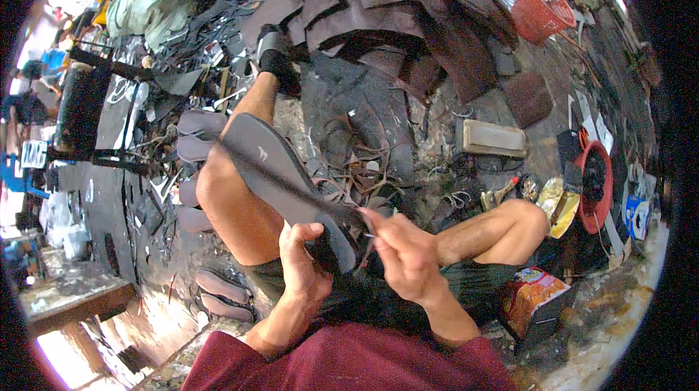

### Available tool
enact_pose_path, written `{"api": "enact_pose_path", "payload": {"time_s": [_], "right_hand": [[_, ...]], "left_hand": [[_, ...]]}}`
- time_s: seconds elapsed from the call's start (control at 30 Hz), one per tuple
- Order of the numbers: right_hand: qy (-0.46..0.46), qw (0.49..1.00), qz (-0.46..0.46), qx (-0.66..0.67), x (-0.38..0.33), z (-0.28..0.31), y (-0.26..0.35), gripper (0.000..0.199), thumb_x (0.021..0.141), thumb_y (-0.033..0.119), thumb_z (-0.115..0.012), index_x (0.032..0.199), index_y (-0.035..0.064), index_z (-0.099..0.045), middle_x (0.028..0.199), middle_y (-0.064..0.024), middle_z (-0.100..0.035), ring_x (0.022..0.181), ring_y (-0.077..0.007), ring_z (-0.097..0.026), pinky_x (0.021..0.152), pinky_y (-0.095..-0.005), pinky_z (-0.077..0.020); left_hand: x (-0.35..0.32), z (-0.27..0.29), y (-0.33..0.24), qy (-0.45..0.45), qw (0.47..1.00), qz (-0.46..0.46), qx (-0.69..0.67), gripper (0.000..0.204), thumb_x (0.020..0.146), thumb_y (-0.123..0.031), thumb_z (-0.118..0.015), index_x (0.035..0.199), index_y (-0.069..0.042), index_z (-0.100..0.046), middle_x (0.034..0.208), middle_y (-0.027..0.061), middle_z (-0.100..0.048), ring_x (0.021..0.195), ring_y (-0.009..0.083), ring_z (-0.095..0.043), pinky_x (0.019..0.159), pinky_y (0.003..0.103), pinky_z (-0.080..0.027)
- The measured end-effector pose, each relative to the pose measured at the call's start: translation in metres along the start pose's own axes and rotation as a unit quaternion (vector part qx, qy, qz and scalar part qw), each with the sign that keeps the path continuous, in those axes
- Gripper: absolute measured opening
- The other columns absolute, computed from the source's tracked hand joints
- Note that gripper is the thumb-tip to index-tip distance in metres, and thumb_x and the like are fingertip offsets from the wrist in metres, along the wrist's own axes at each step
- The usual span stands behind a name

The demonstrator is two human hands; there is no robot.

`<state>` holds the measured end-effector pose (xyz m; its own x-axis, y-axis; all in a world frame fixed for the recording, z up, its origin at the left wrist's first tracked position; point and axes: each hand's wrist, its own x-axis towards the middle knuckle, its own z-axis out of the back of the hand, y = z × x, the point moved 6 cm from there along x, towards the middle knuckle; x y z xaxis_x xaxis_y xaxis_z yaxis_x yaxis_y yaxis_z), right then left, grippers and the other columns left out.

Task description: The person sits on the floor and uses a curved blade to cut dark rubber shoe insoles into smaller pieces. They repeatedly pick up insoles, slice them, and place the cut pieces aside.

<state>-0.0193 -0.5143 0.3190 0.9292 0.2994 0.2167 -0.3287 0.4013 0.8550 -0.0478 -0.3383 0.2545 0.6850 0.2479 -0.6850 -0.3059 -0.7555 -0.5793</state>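
Note:
Over my left knee lies a long grey shoe sole [273, 180] with a dark edge and a small light mark near its far end. My left hand [302, 267] is closed round its near end, the thumb on top. To the right of it my right hand [408, 256] is closed, fingers pinched together. A dark, blurred thin streak crosses the sole and reaches the fingertips of that hand. What those fingers hold is too smeared to name. More soles in pairs [222, 293] lie on the ground by my left leg.
Dark brown sheets [386, 12] are piled at the far side. Cut strips [364, 172] litter the ground between my legs. At right are a red basket [542, 9], a pale block [495, 137], a red round tub [595, 187] and a box [535, 303]. A wooden bench [80, 300] stands at left.

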Motion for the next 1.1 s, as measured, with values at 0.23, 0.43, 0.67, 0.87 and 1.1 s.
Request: {"api": "enact_pose_path", "payload": {"time_s": [0.23,0.43,0.67,0.87,1.1], "right_hand": [[0.085,0.994,-0.013,-0.069,-0.051,0.032,-0.023,0.036,0.086,0.007,-0.064,0.121,0.0103,-0.067,0.083,-0.0136,-0.064,0.074,-0.032,-0.065,0.066,-0.0393,-0.0528],[0.082,0.989,-0.09,-0.086,-0.039,-0.008,-0.036,0.045,0.081,0.0,-0.06,0.124,0.0123,-0.066,0.081,-0.0132,-0.06,0.07,-0.0316,-0.062,0.064,-0.0399,-0.051],[0.054,0.997,-0.023,-0.05,0.055,-0.05,-0.024,0.053,0.084,0.002,-0.059,0.134,0.018,-0.059,0.077,-0.0103,-0.054,0.063,-0.0309,-0.059,0.058,-0.0401,-0.0491],[0.115,0.993,-0.035,-0.012,0.122,-0.071,-0.001,0.037,0.092,-0.003,-0.047,0.125,0.0044,-0.062,0.101,-0.0172,-0.067,0.088,-0.0323,-0.067,0.076,-0.0351,-0.0523],[-0.039,0.999,0.021,0.022,0.146,-0.056,-0.046,0.038,0.1,0.016,-0.049,0.136,0.0048,-0.054,0.11,-0.0132,-0.07,0.097,-0.025,-0.066,0.083,-0.0302,-0.0515]], "left_hand": [[-0.009,0.005,-0.03,-0.01,0.999,0.034,0.02,0.037,0.085,-0.037,-0.062,0.097,-0.002,-0.062,0.078,0.0111,-0.066,0.067,0.0254,-0.064,0.063,0.037,-0.055],[-0.017,-0.012,-0.039,0.02,0.996,-0.026,0.081,0.033,0.088,-0.024,-0.064,0.108,-0.001,-0.051,0.078,0.0087,-0.062,0.056,0.0198,-0.062,0.047,0.037,-0.058],[-0.01,0.005,-0.03,0.072,0.992,-0.055,0.083,0.039,0.082,-0.017,-0.074,0.109,0.002,-0.053,0.086,0.0095,-0.065,0.064,0.0186,-0.065,0.058,0.034,-0.059],[-0.003,0.032,-0.023,0.119,0.974,-0.083,0.171,0.051,0.074,-0.028,-0.081,0.111,0.001,-0.059,0.09,0.0067,-0.068,0.075,0.0162,-0.065,0.072,0.03,-0.054],[-0.012,0.029,-0.01,0.479,0.833,0.104,-0.258,0.1,0.072,-0.029,-0.086,0.149,-0.026,-0.022,0.083,0.0058,-0.049,0.054,0.0199,-0.056,0.049,0.033,-0.043]]}}
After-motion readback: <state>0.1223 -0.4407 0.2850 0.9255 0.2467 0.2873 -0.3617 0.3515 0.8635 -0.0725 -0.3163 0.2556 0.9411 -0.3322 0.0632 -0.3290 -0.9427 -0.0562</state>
